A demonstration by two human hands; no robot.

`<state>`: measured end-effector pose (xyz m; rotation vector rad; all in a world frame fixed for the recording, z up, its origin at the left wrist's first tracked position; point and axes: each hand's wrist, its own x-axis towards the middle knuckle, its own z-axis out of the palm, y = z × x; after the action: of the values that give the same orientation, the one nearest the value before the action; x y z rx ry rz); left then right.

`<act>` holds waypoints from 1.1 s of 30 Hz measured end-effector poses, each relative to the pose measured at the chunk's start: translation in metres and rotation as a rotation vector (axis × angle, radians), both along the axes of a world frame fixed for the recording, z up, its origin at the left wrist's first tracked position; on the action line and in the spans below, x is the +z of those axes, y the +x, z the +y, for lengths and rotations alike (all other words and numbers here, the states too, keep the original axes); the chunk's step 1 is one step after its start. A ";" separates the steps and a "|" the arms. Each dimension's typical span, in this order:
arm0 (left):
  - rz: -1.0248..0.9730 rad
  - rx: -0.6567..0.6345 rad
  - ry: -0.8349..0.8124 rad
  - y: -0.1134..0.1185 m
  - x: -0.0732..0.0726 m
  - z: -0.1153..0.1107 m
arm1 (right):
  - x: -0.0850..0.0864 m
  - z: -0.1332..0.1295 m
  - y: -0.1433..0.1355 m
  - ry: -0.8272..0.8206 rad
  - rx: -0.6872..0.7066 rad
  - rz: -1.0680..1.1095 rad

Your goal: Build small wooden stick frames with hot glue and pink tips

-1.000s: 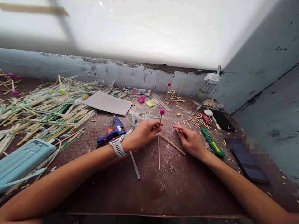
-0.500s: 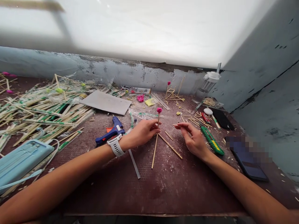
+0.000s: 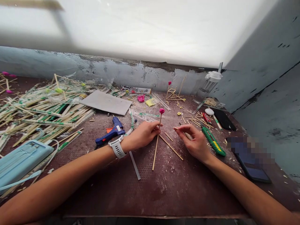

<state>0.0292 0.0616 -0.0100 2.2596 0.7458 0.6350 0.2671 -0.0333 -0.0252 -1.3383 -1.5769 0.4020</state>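
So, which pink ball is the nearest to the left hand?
The pink ball atop the stick held in the left hand; others sit at the back or far left.

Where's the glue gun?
Head view, left of centre: the blue glue gun lies on the table, left of the left hand, between the white watch and the grey board.

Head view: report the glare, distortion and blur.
Head view, top: the white panel glares, washed out at its middle, and the tan strip there is blurred. Head view, lower corners: the forearms look stretched, likely by a wide lens. Head view, right: blocky pixels cover part of the nearer phone. Head view, centre: the left hand and pink ball look fairly sharp.
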 end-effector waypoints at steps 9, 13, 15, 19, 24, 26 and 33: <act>0.062 -0.069 0.028 0.001 0.006 -0.003 | 0.007 -0.005 -0.014 0.111 0.061 -0.135; 0.068 -0.073 0.050 0.002 0.006 -0.006 | 0.014 -0.008 -0.025 0.170 0.057 -0.160; 0.080 -0.069 0.069 0.003 0.005 -0.007 | 0.014 -0.008 -0.028 0.177 0.016 -0.166; 0.088 -0.086 0.067 0.003 0.003 -0.008 | 0.009 -0.007 -0.031 0.196 -0.019 -0.182; 0.103 -0.079 0.059 0.003 0.002 -0.009 | 0.005 -0.004 -0.033 0.228 -0.001 -0.177; 0.116 -0.076 0.069 0.003 0.001 -0.009 | 0.005 -0.004 -0.035 0.240 0.005 -0.184; 0.164 -0.061 0.113 0.005 -0.001 -0.008 | 0.000 -0.002 -0.036 0.314 0.025 -0.215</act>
<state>0.0339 0.0536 -0.0114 2.4509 0.7320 0.4778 0.2311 -0.0357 -0.0253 -1.1476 -1.7515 0.0207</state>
